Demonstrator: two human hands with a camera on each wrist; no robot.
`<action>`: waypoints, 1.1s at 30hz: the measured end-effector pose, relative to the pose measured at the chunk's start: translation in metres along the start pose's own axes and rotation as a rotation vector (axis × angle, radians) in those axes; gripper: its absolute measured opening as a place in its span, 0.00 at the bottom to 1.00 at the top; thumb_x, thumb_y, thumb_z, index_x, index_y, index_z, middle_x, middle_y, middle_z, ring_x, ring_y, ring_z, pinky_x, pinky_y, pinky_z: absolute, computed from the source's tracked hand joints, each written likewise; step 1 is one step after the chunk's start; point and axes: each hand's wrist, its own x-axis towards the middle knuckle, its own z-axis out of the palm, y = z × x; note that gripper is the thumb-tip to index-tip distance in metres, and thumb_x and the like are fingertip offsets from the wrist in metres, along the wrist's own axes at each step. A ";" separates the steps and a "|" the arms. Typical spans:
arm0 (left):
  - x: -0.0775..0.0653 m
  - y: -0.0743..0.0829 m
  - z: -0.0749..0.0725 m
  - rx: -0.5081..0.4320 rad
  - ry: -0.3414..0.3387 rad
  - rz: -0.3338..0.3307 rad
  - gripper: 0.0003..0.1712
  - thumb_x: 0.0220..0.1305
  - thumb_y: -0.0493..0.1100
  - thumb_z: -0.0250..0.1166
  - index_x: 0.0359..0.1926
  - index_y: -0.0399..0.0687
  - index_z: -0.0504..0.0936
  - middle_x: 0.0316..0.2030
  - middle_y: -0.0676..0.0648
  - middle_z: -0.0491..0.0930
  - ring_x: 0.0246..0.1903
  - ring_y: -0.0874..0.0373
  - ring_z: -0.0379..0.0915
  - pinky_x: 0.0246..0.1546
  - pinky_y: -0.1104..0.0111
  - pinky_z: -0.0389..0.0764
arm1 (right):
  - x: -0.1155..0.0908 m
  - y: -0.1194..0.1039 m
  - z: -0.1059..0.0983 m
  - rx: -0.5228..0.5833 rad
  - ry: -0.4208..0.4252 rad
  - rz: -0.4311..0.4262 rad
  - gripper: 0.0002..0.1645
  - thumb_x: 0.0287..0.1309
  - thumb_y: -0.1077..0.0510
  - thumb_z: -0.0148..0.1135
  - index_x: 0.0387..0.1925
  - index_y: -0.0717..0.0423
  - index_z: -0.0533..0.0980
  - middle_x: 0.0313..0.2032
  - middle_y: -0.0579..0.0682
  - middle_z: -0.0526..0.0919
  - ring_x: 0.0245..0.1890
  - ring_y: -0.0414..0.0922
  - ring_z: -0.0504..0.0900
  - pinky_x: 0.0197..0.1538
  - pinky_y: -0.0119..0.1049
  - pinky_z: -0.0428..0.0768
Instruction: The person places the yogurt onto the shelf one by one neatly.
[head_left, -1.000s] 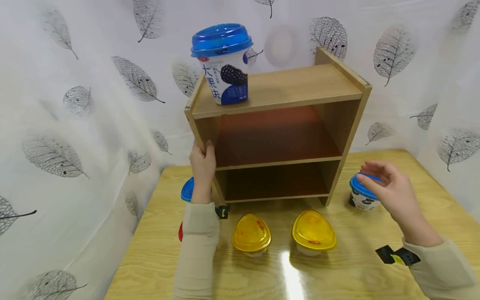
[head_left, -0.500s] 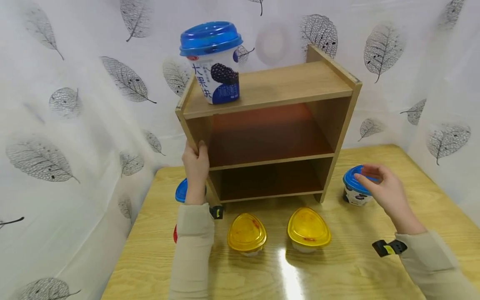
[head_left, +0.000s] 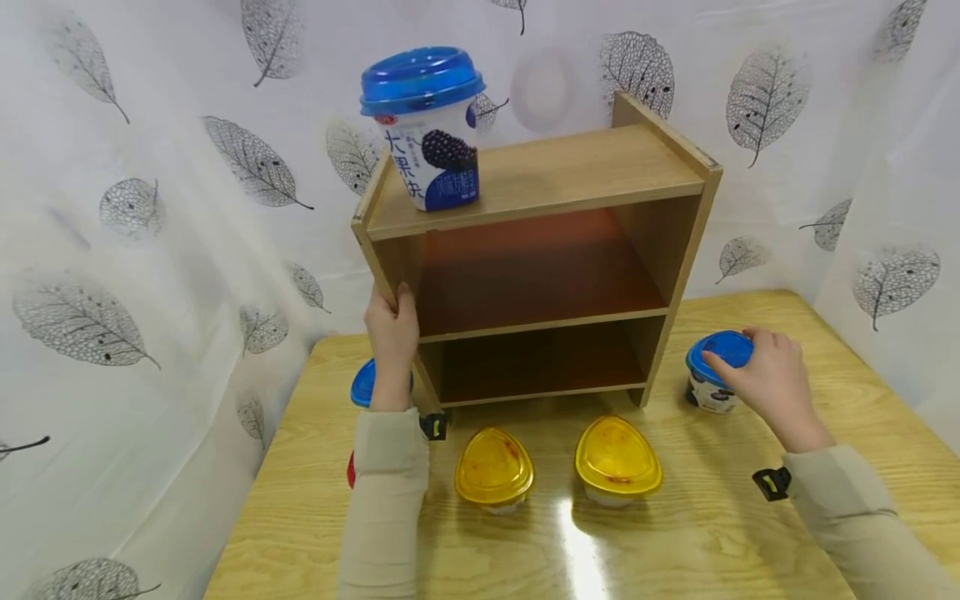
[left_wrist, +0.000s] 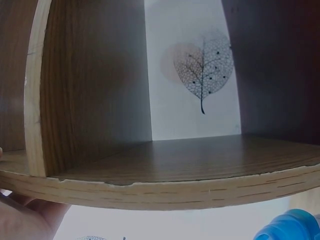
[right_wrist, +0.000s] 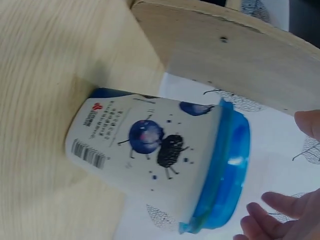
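Observation:
My left hand (head_left: 392,333) grips the left side panel of a small wooden shelf (head_left: 543,321), its thumb on the panel's front edge. In the left wrist view, fingers (left_wrist: 35,215) show beyond that panel. My right hand (head_left: 776,387) hovers beside the blue-lidded yogurt cup (head_left: 712,393) to the right of the shelf. The right wrist view shows the thumb and fingers spread, with a gap between them and the blue lid (right_wrist: 225,170). That cup stands upright on the table. Another blackberry yogurt cup (head_left: 435,154) sits on the shelf's top board, at its left end.
Two yellow-lidded cups (head_left: 495,468) (head_left: 617,458) stand before the shelf. Left of it, a blue lid (head_left: 363,383) and a red lid (head_left: 351,471) are partly hidden behind my left arm. A leaf-patterned curtain (head_left: 180,275) hangs behind and beside the table (head_left: 292,500).
The head view has shifted slightly, moving the scene left. My right hand has moved a little right relative to the cup, uncovering more of its blue lid. My left hand keeps its grip.

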 end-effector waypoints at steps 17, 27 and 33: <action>-0.001 0.004 0.000 0.004 0.012 0.002 0.14 0.60 0.36 0.50 0.45 0.31 0.72 0.40 0.33 0.75 0.43 0.46 0.71 0.44 0.57 0.70 | 0.007 0.007 0.014 -0.116 -0.041 0.046 0.52 0.47 0.36 0.58 0.49 0.82 0.60 0.41 0.80 0.61 0.41 0.71 0.57 0.35 0.63 0.63; 0.000 0.002 0.000 -0.001 0.000 -0.004 0.15 0.61 0.36 0.49 0.47 0.32 0.71 0.43 0.34 0.75 0.44 0.47 0.70 0.45 0.59 0.70 | 0.009 0.010 0.013 -0.095 -0.043 0.047 0.52 0.47 0.37 0.58 0.52 0.81 0.58 0.44 0.80 0.59 0.44 0.73 0.55 0.39 0.63 0.59; -0.002 0.003 0.000 0.007 -0.002 -0.018 0.15 0.61 0.36 0.49 0.47 0.31 0.71 0.43 0.34 0.75 0.44 0.47 0.70 0.45 0.58 0.69 | 0.013 0.010 0.015 -0.148 -0.011 0.052 0.56 0.44 0.32 0.57 0.49 0.83 0.59 0.41 0.80 0.60 0.41 0.72 0.56 0.38 0.60 0.59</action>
